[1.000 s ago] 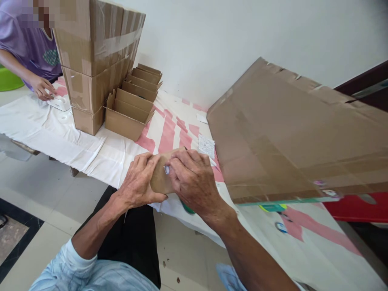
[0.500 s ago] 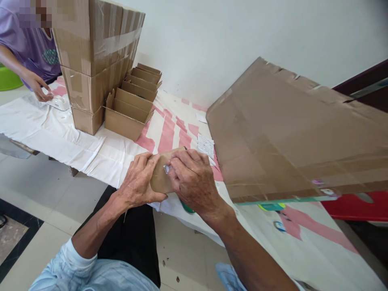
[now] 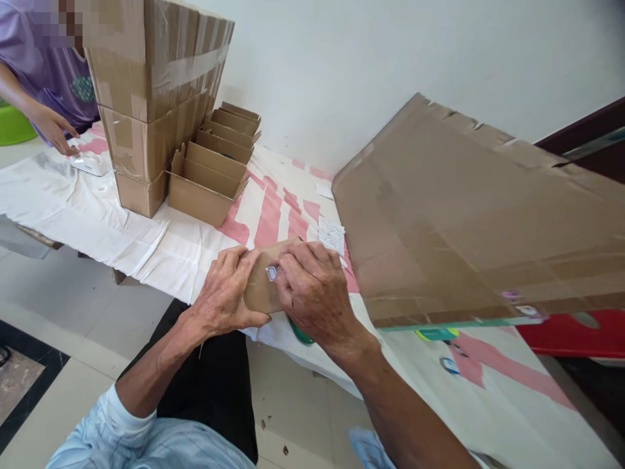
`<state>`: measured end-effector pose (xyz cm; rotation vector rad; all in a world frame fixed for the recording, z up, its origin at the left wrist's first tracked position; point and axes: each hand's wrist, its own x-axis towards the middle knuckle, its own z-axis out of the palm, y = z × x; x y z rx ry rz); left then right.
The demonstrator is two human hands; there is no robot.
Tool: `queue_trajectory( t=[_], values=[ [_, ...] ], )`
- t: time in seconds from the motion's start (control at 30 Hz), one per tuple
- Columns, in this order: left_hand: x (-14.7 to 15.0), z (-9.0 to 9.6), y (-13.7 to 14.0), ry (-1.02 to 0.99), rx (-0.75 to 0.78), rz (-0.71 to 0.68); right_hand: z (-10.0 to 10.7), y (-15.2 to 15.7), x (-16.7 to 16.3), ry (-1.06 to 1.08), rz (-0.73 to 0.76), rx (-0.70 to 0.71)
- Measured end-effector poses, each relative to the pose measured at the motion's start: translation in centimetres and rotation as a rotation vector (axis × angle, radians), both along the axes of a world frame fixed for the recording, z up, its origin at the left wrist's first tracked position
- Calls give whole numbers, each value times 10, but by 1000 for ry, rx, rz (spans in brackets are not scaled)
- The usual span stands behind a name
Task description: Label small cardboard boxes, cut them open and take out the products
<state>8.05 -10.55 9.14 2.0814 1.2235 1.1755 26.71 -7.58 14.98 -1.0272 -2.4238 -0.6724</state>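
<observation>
A small brown cardboard box (image 3: pixel 261 290) is in my left hand (image 3: pixel 222 293), whose fingers and thumb wrap its left side and lower edge. My right hand (image 3: pixel 312 283) covers the box's right part, its fingers curled in and pinched together. A small white sticker with a blue border (image 3: pixel 271 273) shows on the box face, right at my right fingertips. Whether the sticker lies fully flat on the cardboard I cannot tell. A round green thing (image 3: pixel 301 333) peeks out below my right hand, mostly hidden.
Stacked taped cartons (image 3: pixel 127 140) rise at the left beside a row of opened boxes (image 3: pixel 202 198). A big cardboard carton (image 3: pixel 459 228) leans at the right. A sheet of small labels (image 3: pixel 331 236) lies on the cloth-covered table (image 3: pixel 161 251). A co-worker's hand (image 3: pixel 53 129) is far left.
My right fingers have shifted slightly right, and more of the sticker now shows. The box has moved only a trace. At far left, the co-worker's hand has drawn back a little to the left.
</observation>
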Motion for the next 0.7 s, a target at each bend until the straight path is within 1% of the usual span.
queue_trajectory(
  t=[0.33,0.53,0.7],
  values=[
    [0,0,-1,4,9,6,0,-3,-1,24,29,-6],
    [3,0,-3,5,24,12,0,-5,1,42,-8,4],
    [3,2,-4,18,21,10,1,-7,0,47,26,14]
  ],
)
